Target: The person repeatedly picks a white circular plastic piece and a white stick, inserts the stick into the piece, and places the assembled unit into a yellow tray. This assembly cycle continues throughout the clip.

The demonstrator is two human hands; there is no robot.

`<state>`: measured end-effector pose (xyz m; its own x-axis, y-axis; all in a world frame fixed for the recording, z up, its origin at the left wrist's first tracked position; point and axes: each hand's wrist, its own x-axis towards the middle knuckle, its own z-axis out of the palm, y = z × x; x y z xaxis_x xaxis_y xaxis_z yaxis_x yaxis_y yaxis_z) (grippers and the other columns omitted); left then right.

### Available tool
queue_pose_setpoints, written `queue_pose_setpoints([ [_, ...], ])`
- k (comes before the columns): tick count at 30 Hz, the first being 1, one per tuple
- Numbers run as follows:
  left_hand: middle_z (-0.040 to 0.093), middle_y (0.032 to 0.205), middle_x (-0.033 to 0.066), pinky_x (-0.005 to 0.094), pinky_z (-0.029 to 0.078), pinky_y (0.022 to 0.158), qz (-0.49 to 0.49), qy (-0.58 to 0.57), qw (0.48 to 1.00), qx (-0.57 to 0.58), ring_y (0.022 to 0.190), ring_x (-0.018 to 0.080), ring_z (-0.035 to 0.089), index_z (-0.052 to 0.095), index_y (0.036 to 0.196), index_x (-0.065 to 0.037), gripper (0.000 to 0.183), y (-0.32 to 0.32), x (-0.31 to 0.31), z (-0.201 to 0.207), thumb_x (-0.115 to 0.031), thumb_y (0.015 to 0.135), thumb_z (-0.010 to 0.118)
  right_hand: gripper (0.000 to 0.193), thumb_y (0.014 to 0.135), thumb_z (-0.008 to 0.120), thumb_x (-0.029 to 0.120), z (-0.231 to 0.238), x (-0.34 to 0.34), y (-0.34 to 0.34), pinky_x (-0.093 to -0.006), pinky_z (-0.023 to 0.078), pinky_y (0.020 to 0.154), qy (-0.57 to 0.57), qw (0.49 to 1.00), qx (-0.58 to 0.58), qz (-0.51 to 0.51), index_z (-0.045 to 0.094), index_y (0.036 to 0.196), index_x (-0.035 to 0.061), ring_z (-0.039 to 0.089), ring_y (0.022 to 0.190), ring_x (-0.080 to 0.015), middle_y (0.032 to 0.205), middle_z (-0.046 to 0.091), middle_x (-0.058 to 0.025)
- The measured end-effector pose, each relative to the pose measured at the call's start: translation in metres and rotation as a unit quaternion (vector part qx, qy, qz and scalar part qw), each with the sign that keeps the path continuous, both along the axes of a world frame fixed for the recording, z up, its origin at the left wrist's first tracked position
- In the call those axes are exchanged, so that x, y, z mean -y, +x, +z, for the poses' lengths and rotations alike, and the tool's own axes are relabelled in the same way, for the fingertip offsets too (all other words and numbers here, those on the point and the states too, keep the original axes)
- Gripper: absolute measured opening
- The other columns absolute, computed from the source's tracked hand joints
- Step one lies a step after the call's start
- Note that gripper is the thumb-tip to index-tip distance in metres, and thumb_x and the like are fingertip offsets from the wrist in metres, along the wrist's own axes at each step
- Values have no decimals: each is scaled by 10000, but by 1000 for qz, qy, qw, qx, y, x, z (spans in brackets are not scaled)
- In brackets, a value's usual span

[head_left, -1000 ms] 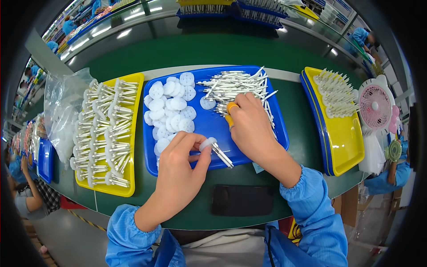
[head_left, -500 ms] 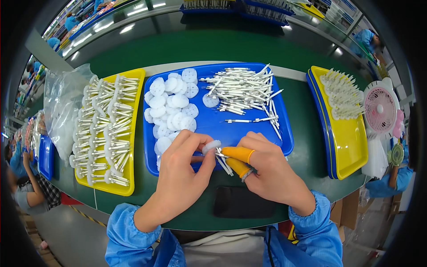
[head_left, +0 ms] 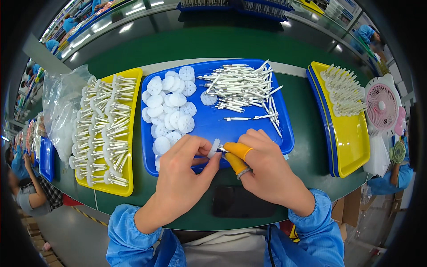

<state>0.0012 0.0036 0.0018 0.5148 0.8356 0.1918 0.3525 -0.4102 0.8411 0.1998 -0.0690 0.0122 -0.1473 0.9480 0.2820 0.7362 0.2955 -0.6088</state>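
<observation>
The fingers of the left hand [head_left: 180,173] are pinched on a white disc [head_left: 214,147], which stands tilted on its edge between thumb and fingertips. Facing them, the right hand [head_left: 271,167] has its thumb and forefinger, both in orange finger covers [head_left: 238,151], closed on a slim metal-ended piece [head_left: 221,149] right at the disc's face; most of that piece is hidden, so I can't tell how far in it sits. A ring [head_left: 243,172] circles one of the right-hand fingers.

Both sets of fingers work over the near edge of a blue tray [head_left: 204,127]. Just beyond the left fingers lies a heap of loose discs [head_left: 171,109]; farther out past the right fingers is a pile of white rods [head_left: 240,86], with a lone disc [head_left: 208,99] at its left side. Nearer the person than the fingers, a dark flat slab [head_left: 242,202] rests on the green tabletop [head_left: 300,147]. Well off to the left of the fingers, a yellow tray [head_left: 133,133] carries rows of rod-filled discs [head_left: 104,129], and well to the right another yellow tray [head_left: 353,149] holds more, beside a pink-and-white fan [head_left: 381,104].
</observation>
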Motion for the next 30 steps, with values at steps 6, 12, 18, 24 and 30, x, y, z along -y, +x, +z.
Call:
queue_pose_setpoints([
  [6,717,998,113,326,707,765,-17,44,999,18,859,201,787,707,1064,44,177,0,0,1,104,910,770,310,629,764,-82,-7,5,-11,-451,481,733,44,997,-61,-18,750,938,-61,591,839,-355,894,607,-138],
  [12,649,946,159,405,567,616,-23,86,996,26,751,319,730,697,1091,18,223,-5,8,-2,54,888,785,309,588,732,-101,-6,8,-21,-462,456,681,94,990,-92,-45,743,896,-80,579,786,-359,855,599,-141],
  [18,656,1022,167,429,547,602,-27,80,996,-22,755,370,711,704,1138,17,255,-6,5,-13,43,900,791,298,673,706,-96,-9,-1,-21,-492,471,723,-1,995,-89,-46,757,965,-67,595,824,-389,856,616,-162],
  [24,676,1081,150,369,662,714,32,51,998,18,842,316,773,710,1138,42,186,-4,-9,-8,38,960,766,272,786,719,-84,-25,-34,12,-482,516,894,46,991,45,-114,796,1044,-56,624,1036,-386,992,642,-179],
  [30,704,1077,83,305,675,764,25,4,1000,0,972,157,764,741,1114,55,125,-5,-12,3,35,992,761,285,789,721,-98,-30,-38,22,-477,507,910,66,987,110,-98,753,1069,-61,613,1021,-378,1026,651,-176],
])
